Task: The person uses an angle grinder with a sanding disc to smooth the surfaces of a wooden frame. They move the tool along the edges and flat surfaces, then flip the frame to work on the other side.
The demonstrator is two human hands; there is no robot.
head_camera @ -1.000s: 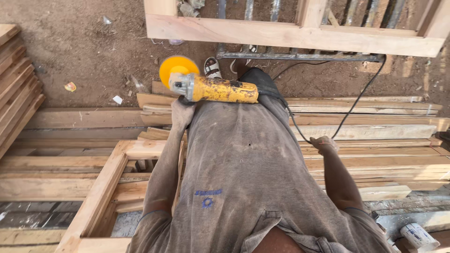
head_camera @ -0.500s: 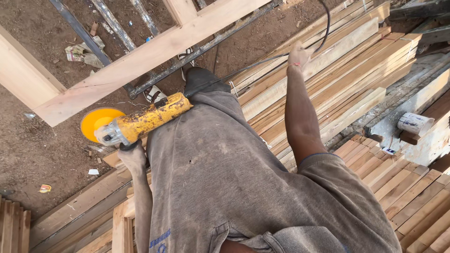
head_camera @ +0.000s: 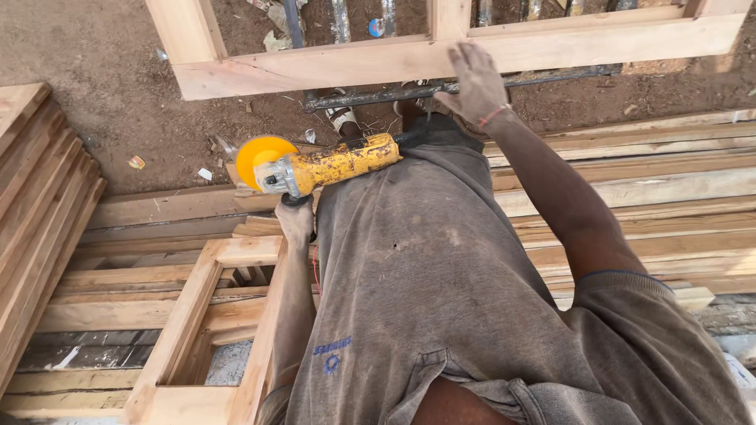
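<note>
My left hand (head_camera: 295, 222) is closed around the side handle of a yellow angle grinder (head_camera: 339, 164), which carries a yellow-orange disc (head_camera: 260, 153) at its left end. The grinder lies across my grey, dusty shirt (head_camera: 425, 275). My right hand (head_camera: 476, 83) reaches forward with its fingers spread and rests flat on the lower rail of a pale wooden frame (head_camera: 378, 61). A thin red band circles that wrist. The grinder's black cable runs off behind my torso.
A second wooden frame (head_camera: 193, 311) lies below my left arm on stacked planks. More planks (head_camera: 646, 181) are piled to the right and boards (head_camera: 39, 205) to the left. Metal bars (head_camera: 370, 96) lie under the far frame on brown dirt (head_camera: 102, 86).
My right hand has lifted off the stacked planks and come onto the frame's rail. The view has swung back level. My left hand has kept hold of the grinder throughout.
</note>
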